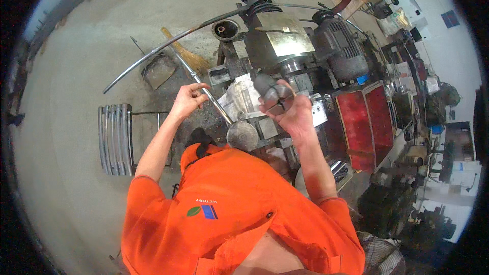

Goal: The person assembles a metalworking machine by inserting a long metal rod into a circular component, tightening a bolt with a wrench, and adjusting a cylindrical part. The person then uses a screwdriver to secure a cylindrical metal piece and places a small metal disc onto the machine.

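In my right hand point(294, 114) is a dark steel collet point(279, 101), round, with slots cut across its end face. My fingers and thumb wrap round it, beside the machine's spindle point(292, 65). My left hand point(191, 99) is closed at a shiny metal bar lever point(218, 108), fingertips on its shaft; the palm side is hidden. That lever slants down to a round metal hub point(242, 135) close to my body. Behind both hands stands the greasy machine point(275, 35), with a bright metal cover plate on top.
A long curved rod point(153, 52) crosses beyond the machine. Several bent tubes point(115, 140) rest on a stand at left. A broom point(186, 56) and a dustpan point(159, 71) lie on the floor. An electric motor point(340, 46) and a red-lined metal bin point(364, 127) stand at right.
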Action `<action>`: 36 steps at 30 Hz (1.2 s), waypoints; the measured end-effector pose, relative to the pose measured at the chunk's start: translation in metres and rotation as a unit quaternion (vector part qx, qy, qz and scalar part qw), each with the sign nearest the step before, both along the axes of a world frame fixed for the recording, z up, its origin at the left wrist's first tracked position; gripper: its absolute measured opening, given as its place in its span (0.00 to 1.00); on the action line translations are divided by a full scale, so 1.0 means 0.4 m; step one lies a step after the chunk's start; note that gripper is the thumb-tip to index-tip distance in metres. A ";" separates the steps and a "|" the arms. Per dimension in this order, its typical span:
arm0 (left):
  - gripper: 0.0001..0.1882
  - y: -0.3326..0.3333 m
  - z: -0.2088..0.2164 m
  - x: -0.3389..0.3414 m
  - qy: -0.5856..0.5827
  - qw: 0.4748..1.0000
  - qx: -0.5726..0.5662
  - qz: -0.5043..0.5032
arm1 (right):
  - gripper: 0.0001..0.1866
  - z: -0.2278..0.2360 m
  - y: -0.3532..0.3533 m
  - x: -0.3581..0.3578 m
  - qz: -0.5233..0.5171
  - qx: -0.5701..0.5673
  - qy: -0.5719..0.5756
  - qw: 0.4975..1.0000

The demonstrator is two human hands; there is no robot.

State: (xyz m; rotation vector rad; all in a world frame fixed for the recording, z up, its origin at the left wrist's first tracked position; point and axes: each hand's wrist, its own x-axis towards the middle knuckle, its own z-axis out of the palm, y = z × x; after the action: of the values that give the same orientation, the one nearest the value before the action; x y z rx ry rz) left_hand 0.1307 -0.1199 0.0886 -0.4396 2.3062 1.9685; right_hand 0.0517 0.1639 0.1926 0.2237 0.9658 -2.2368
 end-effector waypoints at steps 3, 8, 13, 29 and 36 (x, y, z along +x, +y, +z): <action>0.21 -0.066 -0.033 -0.002 0.025 0.998 0.033 -0.046 | 0.23 -0.059 -0.079 0.019 -0.017 0.009 0.010 1.000; 0.21 -0.186 -0.077 -0.022 -0.034 0.986 -0.026 -0.164 | 0.23 -0.165 -0.253 0.053 -0.135 0.113 0.023 0.984; 0.19 -0.309 -0.154 -0.009 -0.028 0.981 -0.030 -0.188 | 0.17 -0.177 -0.371 0.083 -0.172 0.137 -0.063 0.974; 0.16 -0.323 -0.184 -0.039 0.034 0.971 0.000 -0.238 | 0.09 -0.239 -0.370 0.136 -0.151 0.173 -0.075 0.970; 0.19 -0.265 -0.171 -0.059 -0.048 0.943 0.188 -0.271 | 0.18 -0.216 -0.378 0.140 -0.207 0.173 -0.158 0.950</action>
State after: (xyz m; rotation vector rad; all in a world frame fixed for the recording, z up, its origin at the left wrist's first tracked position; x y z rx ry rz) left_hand 0.1070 -0.2260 0.0202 0.1221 1.6825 1.9622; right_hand 0.1078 0.0129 0.1063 0.9934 1.2085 -2.2755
